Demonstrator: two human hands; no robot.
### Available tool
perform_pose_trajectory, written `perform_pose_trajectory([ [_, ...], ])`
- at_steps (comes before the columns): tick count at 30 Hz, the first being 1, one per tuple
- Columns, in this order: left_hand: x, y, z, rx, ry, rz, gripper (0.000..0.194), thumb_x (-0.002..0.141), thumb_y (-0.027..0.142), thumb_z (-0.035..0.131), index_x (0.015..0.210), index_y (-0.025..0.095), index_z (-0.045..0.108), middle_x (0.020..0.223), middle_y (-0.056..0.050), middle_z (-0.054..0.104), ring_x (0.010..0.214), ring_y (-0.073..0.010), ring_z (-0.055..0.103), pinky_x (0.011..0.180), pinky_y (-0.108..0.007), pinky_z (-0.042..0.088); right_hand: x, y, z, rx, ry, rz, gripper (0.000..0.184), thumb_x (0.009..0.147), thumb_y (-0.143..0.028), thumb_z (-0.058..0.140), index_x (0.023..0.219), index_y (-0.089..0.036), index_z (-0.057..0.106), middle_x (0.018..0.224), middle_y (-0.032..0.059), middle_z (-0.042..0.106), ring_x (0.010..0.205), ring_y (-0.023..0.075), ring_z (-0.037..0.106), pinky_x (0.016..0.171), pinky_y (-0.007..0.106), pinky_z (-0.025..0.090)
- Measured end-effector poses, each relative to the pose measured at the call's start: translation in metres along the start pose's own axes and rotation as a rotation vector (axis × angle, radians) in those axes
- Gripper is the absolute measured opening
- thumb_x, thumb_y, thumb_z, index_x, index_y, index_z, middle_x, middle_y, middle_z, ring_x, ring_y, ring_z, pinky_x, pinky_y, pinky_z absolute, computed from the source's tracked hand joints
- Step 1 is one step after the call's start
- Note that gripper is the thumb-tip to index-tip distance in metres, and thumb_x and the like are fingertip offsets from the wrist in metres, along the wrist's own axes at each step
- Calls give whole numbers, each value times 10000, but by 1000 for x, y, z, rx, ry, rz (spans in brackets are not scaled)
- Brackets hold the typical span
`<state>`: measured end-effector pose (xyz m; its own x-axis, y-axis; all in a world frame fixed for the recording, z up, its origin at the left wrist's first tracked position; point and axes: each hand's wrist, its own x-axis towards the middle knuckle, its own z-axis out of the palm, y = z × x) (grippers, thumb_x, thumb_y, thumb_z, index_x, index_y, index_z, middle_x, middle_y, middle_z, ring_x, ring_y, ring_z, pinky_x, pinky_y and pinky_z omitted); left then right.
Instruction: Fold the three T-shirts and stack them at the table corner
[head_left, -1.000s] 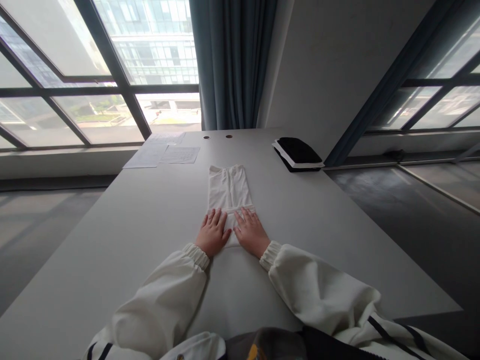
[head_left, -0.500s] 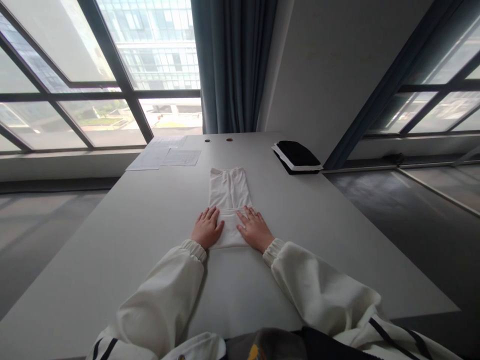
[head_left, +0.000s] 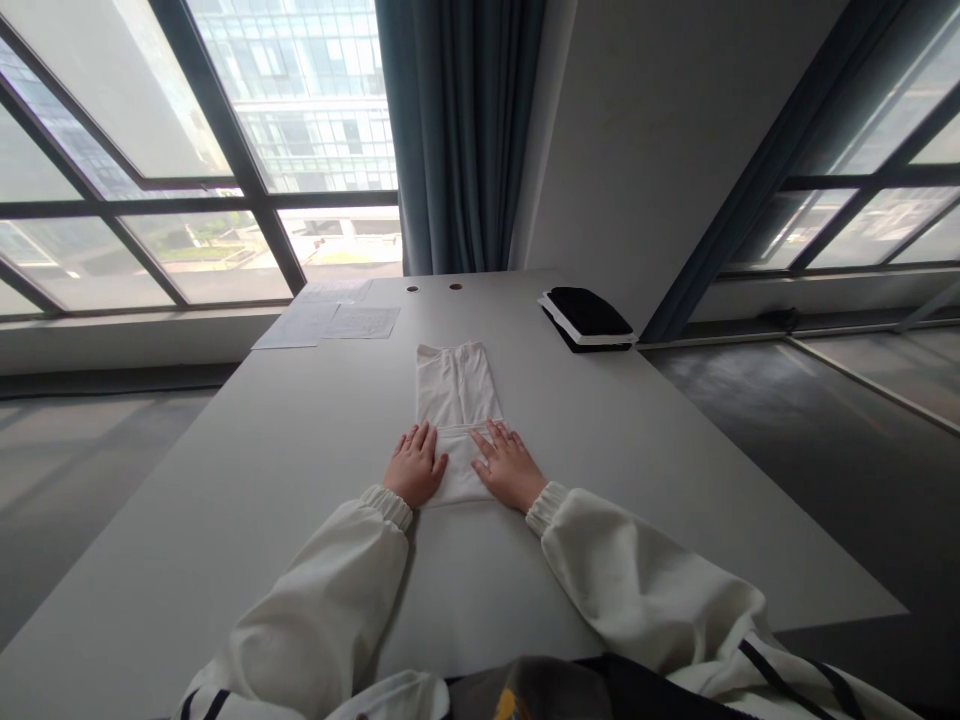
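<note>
A white garment [head_left: 454, 385] lies flat on the table in a narrow strip, its near end folded back over itself. The folded edge runs crosswise between my hands. My left hand [head_left: 415, 466] rests flat on the left side of the folded part, fingers stretched forward. On the right side of the same fold lies my right hand [head_left: 508, 468], palm down with its fingers spread. Both hands touch the cloth and neither grips it. Which kind of garment it is, I cannot tell.
The white table [head_left: 300, 430] spreads around the garment. Paper sheets [head_left: 360, 321] lie at its far left. A stack of folded black and white cloth [head_left: 589, 315] sits at the far right. Two round holes pierce the far edge, before a blue curtain [head_left: 465, 140].
The whole view has shifted slightly, with the table a little lower in the picture. My hands stay flat on the fold, almost unmoved. The garment keeps its shape.
</note>
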<state>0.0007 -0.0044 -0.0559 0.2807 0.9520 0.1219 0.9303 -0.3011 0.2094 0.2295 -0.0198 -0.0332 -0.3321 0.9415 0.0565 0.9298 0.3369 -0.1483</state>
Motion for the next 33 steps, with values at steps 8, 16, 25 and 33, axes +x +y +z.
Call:
perform_pose_trajectory([
  [8, -44, 3, 3, 38, 29, 98, 630, 1055, 450, 431, 1590, 119, 463, 1686, -178, 385, 1562, -354, 370, 1270, -551, 336, -48, -6, -1, -47, 41, -65, 648, 1048, -481, 543, 1636, -228, 438, 1717, 197, 310, 1581, 376, 302, 1265, 578, 245],
  [16, -95, 6, 9, -55, 203, 216, 572, 1070, 428, 418, 1571, 156, 475, 1623, -187, 482, 1521, -338, 439, 1227, -537, 429, -89, -12, 5, -20, 126, -162, 655, 1020, -490, 592, 1607, -219, 488, 1687, 199, 378, 1559, 380, 343, 1270, 572, 258],
  [25, -70, -16, -9, -178, 162, 144, 465, 1072, 410, 430, 1491, 262, 569, 1539, -123, 561, 1407, -286, 545, 1190, -514, 462, -75, 11, 2, 212, 95, -176, 460, 1043, -362, 538, 1475, -230, 628, 1625, 170, 481, 1516, 330, 426, 1270, 588, 276],
  [33, 57, -70, -15, -104, 46, -34, 524, 1073, 453, 368, 1519, 269, 573, 1608, -79, 528, 1506, -308, 445, 1267, -537, 327, 36, 73, 8, 269, 135, 3, 480, 1056, -338, 463, 1486, -178, 604, 1589, 180, 529, 1495, 308, 458, 1259, 578, 281],
])
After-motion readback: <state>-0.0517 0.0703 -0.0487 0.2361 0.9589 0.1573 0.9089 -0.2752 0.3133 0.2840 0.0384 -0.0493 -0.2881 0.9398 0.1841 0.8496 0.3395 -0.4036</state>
